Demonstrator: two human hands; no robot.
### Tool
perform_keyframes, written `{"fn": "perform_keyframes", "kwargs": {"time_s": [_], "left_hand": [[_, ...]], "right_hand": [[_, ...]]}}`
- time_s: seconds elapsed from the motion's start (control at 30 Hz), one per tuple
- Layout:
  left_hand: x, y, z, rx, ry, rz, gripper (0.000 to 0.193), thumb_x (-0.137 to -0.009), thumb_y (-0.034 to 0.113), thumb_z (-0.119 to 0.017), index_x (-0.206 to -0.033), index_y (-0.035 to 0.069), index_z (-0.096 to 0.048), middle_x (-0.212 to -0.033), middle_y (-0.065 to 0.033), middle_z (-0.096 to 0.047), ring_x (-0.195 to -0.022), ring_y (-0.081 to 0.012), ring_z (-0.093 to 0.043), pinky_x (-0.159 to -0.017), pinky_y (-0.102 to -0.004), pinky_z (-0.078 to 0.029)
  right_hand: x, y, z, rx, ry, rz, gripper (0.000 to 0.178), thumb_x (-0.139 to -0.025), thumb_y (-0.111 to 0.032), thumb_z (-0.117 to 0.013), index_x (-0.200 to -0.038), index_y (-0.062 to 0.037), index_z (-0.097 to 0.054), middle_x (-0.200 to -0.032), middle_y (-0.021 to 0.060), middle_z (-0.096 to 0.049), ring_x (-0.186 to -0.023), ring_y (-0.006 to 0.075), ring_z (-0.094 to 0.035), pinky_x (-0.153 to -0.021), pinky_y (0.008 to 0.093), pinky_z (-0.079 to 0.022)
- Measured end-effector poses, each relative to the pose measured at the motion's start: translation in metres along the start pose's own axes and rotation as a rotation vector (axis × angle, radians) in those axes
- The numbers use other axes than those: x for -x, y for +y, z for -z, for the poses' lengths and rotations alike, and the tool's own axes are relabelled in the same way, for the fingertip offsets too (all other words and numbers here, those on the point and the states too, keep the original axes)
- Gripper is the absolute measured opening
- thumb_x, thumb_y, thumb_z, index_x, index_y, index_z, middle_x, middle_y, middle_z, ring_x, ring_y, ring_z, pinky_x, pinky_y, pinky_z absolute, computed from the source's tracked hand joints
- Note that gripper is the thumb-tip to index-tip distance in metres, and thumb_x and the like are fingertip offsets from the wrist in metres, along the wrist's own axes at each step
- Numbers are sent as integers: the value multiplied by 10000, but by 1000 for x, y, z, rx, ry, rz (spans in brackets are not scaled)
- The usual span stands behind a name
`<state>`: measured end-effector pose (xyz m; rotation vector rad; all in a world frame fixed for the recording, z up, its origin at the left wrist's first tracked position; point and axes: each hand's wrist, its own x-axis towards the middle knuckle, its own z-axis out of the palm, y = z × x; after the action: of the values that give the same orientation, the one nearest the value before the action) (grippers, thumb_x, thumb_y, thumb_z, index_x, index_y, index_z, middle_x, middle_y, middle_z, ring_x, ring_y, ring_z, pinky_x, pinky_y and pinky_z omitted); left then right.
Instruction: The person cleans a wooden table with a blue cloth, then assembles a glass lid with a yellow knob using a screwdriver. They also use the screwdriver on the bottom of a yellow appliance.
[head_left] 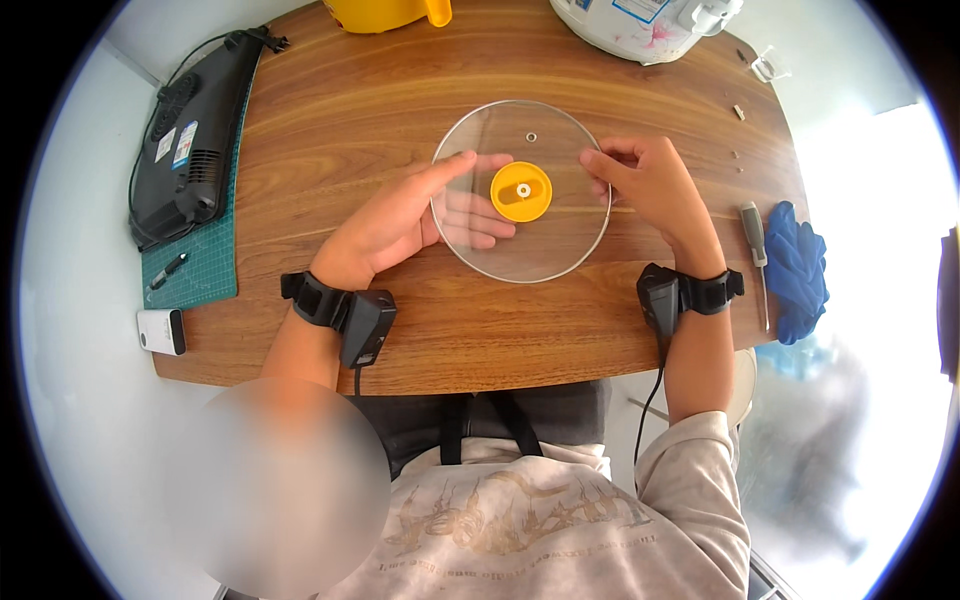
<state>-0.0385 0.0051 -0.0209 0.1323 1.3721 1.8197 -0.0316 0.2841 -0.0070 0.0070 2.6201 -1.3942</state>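
Note:
A round clear glass lid [560, 245] with a thin metal rim is held over the wooden table. At its middle sits a yellow round knob [541, 207] with a pale screw or hub in the centre; a small metal-ringed vent hole [532, 137] lies beyond it. My left hand [410, 208] grips the left rim, thumb near the edge and fingers spread beneath, showing through the glass. At the right rim, my right hand [645, 185] pinches the edge between thumb and fingers.
Right of the lid lie a screwdriver [754, 240] and a blue cloth [797, 275]. A white appliance [625, 35] and a yellow container [380, 14] stand at the back. Leftward are a black appliance [190, 140], a green cutting mat [215, 265], a pen [168, 271] and a white box-shaped device [158, 332].

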Motion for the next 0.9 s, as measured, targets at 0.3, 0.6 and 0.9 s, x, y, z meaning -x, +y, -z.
{"fn": "perform_keyframes", "kwargs": {"time_s": [0.3, 0.6, 0.9], "left_hand": [[-1, -2, 4, -26, -31, -25, 616, -1036, 459, -461, -1487, 40, -435, -1197, -265, -666, -1064, -291, -704, -931, -342, -562], [0, -3, 1, -39, -29, -76, 515, -1028, 256, -560, -1476, 29, -447, -1260, -175, -660, -1041, -270, -720, -869, -312, -600], [0, -1, 0, -28, -18, -46, 507, -1028, 230, -540, -1482, 25, -441, -1263, -179, -658, -1039, -272, -721, -871, -316, -602]], "right_hand": [[2, -3, 1, 1, -10, 26, 318, -930, -272, -690, -813, 22, -725, -625, 35, -657, -566, 86, -567, -543, 254, -433], [2, -2, 1, 29, 15, 19, 306, -928, -269, -692, -844, 22, -738, -633, 41, -667, -567, 94, -573, -550, 263, -442], [5, -9, 1, 65, 1, 2, 332, -925, -286, -690, -806, 22, -727, -615, 45, -650, -564, 104, -562, -591, 279, -460]]}}
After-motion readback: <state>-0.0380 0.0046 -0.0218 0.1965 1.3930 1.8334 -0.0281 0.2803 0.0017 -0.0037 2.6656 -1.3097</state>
